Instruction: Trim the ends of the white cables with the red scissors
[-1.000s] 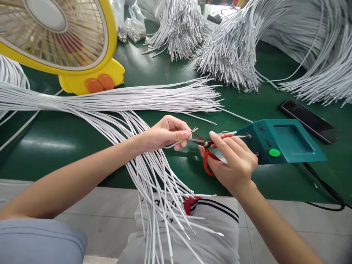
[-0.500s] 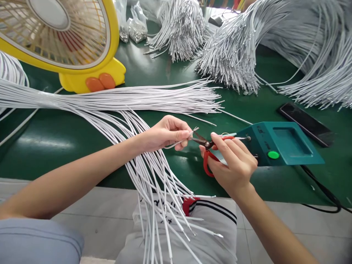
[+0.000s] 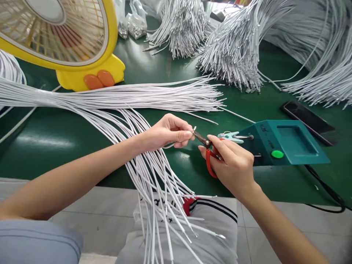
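Note:
My left hand [image 3: 173, 134] pinches a white wire [image 3: 168, 146] close to its end, and a short tip pokes out past the fingertips. Red-handled scissors [image 3: 211, 163] are in my right hand [image 3: 231, 157], their dark blades closed together right at that tip. Below my left forearm, a spread of white wires [image 3: 154, 176] hangs over the table edge onto my lap. Behind my hands, a bundle of white wires [image 3: 137, 96] lies across the table, its cut ends pointing right.
Right of my hands stands a teal device [image 3: 288, 143] with a green button and a pale clip [image 3: 231, 136] on its rod. A phone [image 3: 308, 121] lies behind it. A yellow fan [image 3: 90, 75] stands at the left. Thick wire bundles [image 3: 233, 47] and bagged metal parts [image 3: 136, 24] sit at the back.
The scissor blades were apart around the wire tip and have now closed. The splayed strands at the tip no longer show. My left hand has kept its pinch.

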A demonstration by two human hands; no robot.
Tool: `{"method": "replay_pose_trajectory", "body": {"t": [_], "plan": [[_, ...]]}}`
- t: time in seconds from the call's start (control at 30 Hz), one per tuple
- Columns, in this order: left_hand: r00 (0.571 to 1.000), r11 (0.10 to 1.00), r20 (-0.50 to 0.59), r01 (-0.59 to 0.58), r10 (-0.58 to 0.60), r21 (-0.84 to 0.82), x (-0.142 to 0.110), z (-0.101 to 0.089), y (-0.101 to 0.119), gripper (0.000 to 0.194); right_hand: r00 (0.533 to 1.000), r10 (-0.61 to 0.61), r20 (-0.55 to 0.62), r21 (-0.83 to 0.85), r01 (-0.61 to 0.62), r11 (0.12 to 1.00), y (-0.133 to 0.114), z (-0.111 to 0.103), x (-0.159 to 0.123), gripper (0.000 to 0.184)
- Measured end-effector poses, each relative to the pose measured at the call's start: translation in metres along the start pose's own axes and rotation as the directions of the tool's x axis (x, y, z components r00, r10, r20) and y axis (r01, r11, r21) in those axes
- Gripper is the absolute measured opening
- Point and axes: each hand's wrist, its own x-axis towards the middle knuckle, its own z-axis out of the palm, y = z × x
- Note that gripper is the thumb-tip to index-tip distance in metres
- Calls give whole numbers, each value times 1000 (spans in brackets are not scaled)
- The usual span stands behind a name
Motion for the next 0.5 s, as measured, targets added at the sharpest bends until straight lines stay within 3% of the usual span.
{"method": "replay_pose_trajectory", "body": {"t": [0.5], "plan": [[994,999,-96,51,-51,2,2,1,-2,23,993,-39,115,-140,55,989,-5,-5,-2,25]]}}
